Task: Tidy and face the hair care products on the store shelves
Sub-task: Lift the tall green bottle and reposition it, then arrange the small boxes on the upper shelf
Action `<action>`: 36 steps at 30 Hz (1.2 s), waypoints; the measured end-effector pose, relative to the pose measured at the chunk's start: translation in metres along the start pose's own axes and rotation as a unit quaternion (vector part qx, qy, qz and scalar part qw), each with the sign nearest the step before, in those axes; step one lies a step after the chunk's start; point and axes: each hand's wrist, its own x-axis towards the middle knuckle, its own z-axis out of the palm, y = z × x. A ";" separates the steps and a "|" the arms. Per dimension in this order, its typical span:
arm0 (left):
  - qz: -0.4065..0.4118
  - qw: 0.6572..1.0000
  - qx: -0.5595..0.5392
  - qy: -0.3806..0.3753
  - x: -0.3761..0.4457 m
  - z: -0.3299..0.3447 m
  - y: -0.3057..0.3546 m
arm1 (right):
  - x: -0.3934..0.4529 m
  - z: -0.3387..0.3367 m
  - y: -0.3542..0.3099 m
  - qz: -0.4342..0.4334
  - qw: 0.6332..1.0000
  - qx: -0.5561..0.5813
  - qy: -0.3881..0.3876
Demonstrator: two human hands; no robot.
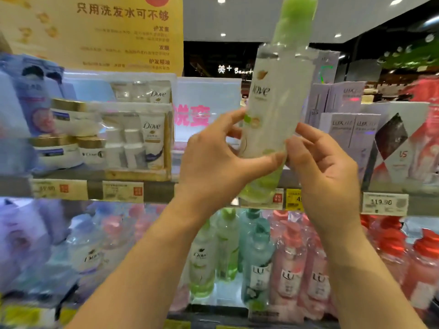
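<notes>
So the person is holding a tall Dove bottle [273, 110] up in the middle of the frame, in front of the upper shelf [161, 193], tilted a bit to the right. It's clear-ish with a pale green pump top and green liquid showing at the bottom. The left hand [213, 162] is gripping the lower part from the left, fingers curled behind it and the thumb stretched across the front. The right hand [325, 167] is touching the right edge of the bottle with half-curled fingers, palm facing in. Both hands are on the same bottle, close together but not touching each other as far as I can see.

Left of centre, a clear plastic pack [135, 141] is sitting on the upper shelf with small Dove tubes and mini bottles inside, and another similar pack is stacked behind it. Gold-lidded Dove jars [61, 150] are sitting just left of that. On the right, purple LUX boxes [344, 129] are standing beside the bottle.

Along the lower part of the frame, the lower shelf is holding green Dove bottles [204, 260], teal and pink LUX pump bottles [292, 264], and red ones at the far right edge, cut off.

Everything on the far left is smeared blue and purple, can't make it out. The price tags [384, 203] are mostly unreadable, and the bottle is hiding part of them.
</notes>
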 end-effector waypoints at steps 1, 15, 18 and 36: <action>-0.012 1.000 0.001 -0.011 -0.016 -0.002 -0.004 | -0.004 0.000 -0.002 0.009 1.000 0.000 -0.018; -0.257 0.952 0.116 -0.120 -0.155 0.013 -0.114 | -0.057 0.009 0.047 0.172 0.910 -0.278 -0.254; -0.299 0.934 0.132 -0.142 -0.168 0.021 -0.127 | -0.067 0.014 0.062 0.187 0.887 -0.321 -0.276; -0.295 0.885 0.277 -0.231 -0.185 0.041 -0.143 | -0.074 0.026 0.084 0.131 0.762 -0.556 -0.306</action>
